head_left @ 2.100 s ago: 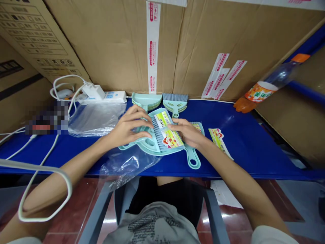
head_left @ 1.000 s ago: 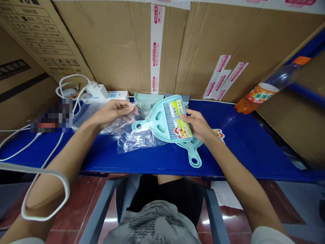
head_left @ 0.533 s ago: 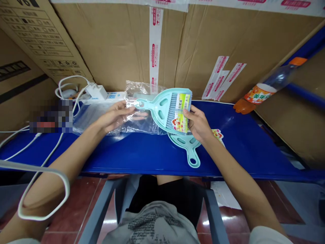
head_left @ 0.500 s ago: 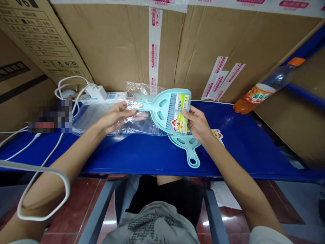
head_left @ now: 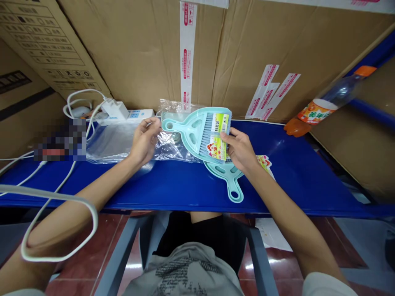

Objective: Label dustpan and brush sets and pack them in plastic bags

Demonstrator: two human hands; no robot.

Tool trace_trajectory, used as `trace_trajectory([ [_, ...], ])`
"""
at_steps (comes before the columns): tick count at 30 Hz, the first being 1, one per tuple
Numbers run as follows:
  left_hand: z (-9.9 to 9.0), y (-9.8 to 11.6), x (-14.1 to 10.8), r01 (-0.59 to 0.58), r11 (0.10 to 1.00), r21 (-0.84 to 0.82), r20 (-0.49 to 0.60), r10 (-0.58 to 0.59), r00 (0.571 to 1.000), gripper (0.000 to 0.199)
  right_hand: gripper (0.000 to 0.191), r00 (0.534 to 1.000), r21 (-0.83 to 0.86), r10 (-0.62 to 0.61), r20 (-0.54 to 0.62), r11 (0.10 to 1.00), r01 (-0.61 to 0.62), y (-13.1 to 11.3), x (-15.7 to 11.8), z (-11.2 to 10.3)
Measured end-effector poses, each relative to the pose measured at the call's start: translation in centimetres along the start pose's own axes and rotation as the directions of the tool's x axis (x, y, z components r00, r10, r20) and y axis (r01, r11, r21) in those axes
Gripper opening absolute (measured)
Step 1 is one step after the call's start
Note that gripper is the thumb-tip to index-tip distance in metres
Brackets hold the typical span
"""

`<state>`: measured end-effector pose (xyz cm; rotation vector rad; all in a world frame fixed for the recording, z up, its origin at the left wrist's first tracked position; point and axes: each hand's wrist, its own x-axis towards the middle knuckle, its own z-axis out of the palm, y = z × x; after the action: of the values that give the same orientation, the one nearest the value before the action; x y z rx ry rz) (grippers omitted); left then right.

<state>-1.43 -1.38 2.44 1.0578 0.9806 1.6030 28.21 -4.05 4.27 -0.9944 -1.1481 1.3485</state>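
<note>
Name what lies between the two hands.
In the head view, a turquoise plastic dustpan holding a grey-bristled brush with a yellow printed label, and crinkled clear plastic film.

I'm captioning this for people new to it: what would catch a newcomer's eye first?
Probably the mint dustpan and brush with its bright printed card, mid-picture over the blue table, the right hand gripping its wide end and the left hand by its handle. Next, perhaps, the orange-capped bottle toward the picture's right edge, near the brown cardboard.
</note>
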Motion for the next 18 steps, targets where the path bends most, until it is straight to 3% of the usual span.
trace_trajectory([
  [3,-0.2,-0.04,0.44,-0.046,0.999,0.003,-0.065,0.046,0.997,0.021,0.055,1.0,0.009,0.021,-0.008,1.0,-0.021,0.23,0.21,-0.09],
  [7,-0.02,0.58,0.27,-0.024,0.998,0.05,0.016,0.023,1.0,0.01,0.057,0.999,0.003,0.035,0.005,0.999,-0.035,0.33,0.23,-0.1],
  [11,0.32,0.82,-0.2,0.089,0.993,0.082,0.103,-0.097,0.99,0.014,0.063,0.999,-0.038,0.042,0.023,0.998,-0.041,0.3,-0.04,0.1],
  [14,0.45,0.75,-0.41,0.222,0.972,0.076,0.164,-0.232,0.959,0.015,0.066,0.999,-0.041,0.038,0.038,0.998,-0.037,0.45,-0.13,0.33],
  [18,0.48,0.55,-0.44,0.282,0.959,0.039,0.185,-0.284,0.941,0.013,0.068,1.0,-0.046,0.012,0.018,0.999,-0.011,0.75,-0.09,0.64],
])
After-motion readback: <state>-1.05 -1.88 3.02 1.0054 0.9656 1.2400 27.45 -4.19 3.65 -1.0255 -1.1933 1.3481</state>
